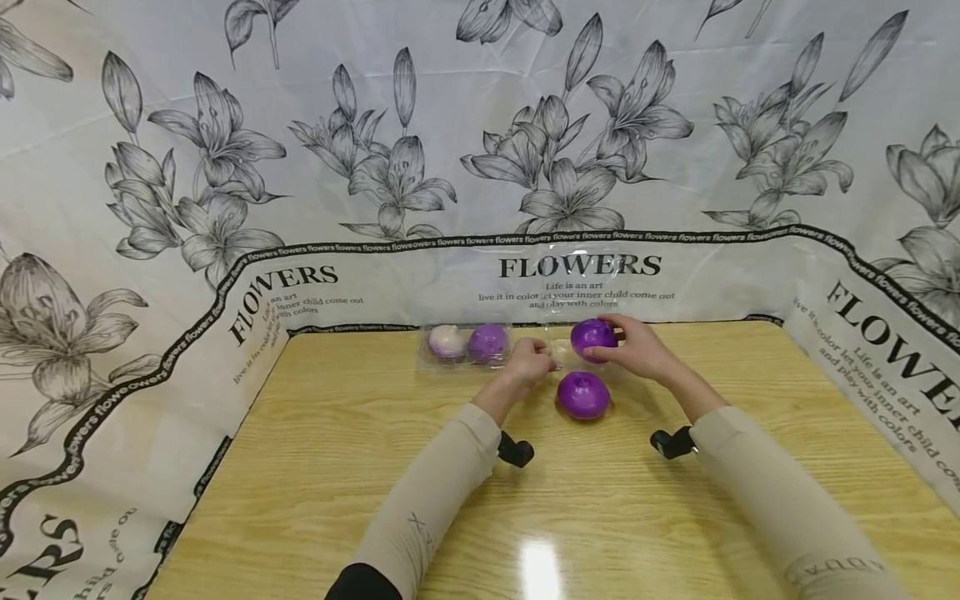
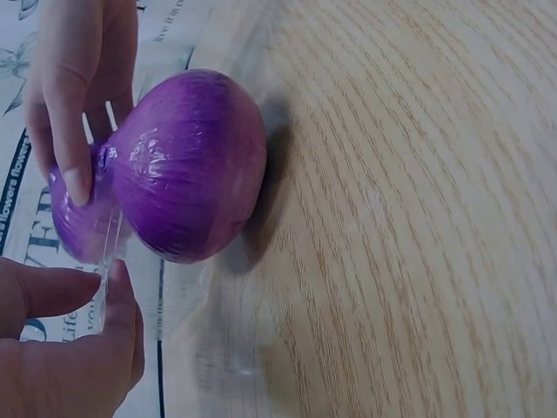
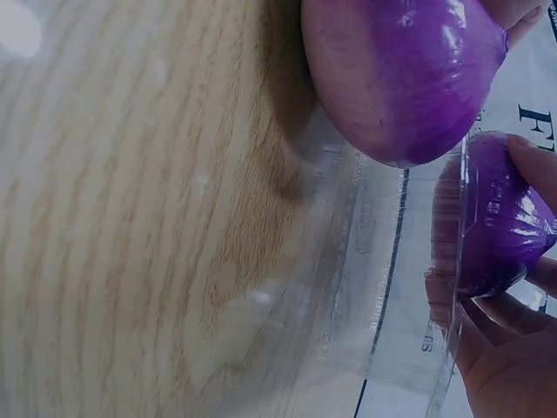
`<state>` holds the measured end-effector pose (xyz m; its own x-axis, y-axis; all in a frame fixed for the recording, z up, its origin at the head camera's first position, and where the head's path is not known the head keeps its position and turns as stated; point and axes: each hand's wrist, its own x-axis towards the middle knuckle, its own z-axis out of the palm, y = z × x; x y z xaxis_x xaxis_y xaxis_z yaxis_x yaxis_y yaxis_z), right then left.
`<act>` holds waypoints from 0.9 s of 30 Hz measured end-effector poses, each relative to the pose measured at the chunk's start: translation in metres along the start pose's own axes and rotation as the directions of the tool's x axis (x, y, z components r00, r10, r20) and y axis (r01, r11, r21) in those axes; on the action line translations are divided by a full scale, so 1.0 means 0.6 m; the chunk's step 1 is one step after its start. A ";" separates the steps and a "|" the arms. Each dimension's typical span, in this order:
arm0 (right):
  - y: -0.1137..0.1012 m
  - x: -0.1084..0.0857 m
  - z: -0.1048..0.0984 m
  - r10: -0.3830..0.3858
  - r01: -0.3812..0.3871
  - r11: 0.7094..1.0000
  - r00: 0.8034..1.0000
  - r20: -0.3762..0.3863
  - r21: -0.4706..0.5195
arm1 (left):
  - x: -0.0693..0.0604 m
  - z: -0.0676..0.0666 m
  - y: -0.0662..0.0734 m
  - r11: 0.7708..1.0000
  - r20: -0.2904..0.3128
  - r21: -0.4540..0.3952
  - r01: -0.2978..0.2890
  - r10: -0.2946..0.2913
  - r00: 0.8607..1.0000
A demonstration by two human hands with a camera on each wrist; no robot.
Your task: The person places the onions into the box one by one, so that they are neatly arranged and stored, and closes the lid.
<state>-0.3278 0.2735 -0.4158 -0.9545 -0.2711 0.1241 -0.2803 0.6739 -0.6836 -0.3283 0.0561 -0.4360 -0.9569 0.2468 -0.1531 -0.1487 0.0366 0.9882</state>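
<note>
In the head view my right hand (image 1: 642, 348) grips a purple onion (image 1: 591, 340) over a clear plastic clamshell box (image 1: 559, 353). The box's transparent lid stands raised behind it. Between thumb and fingertips, my left hand (image 1: 528, 364) pinches the near left edge of this box. A second purple onion (image 1: 583, 396) lies on the table just in front of the box, untouched by either hand. In the left wrist view this loose onion (image 2: 193, 165) partly hides the held one. The right wrist view shows the held onion (image 3: 498, 222) behind the clear plastic wall.
Left of my left hand sits another clear box (image 1: 427, 360) holding a whitish onion (image 1: 447, 342) and a purple onion (image 1: 488, 342). A flower-printed cloth (image 1: 405, 283) hangs along the back and sides of the wooden table (image 1: 337, 467).
</note>
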 end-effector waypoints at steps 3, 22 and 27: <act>0.003 0.012 0.005 -0.016 0.016 1.000 1.000 0.010 -0.012 | 0.000 0.000 0.001 1.000 0.001 0.003 -0.001 0.001 1.000; 0.004 0.048 0.032 -0.071 0.080 0.989 0.995 0.074 -0.125 | -0.002 0.004 0.003 0.999 -0.033 0.032 0.011 -0.010 0.999; 0.000 0.052 0.034 -0.065 0.076 0.987 0.994 0.086 -0.141 | -0.001 0.003 0.002 0.999 -0.039 0.035 0.012 -0.011 0.999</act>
<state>-0.3554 0.2511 -0.4262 -0.9221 -0.3722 0.1055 -0.3638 0.7415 -0.5637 -0.3273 0.0577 -0.4346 -0.9642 0.2085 -0.1636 -0.1513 0.0734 0.9858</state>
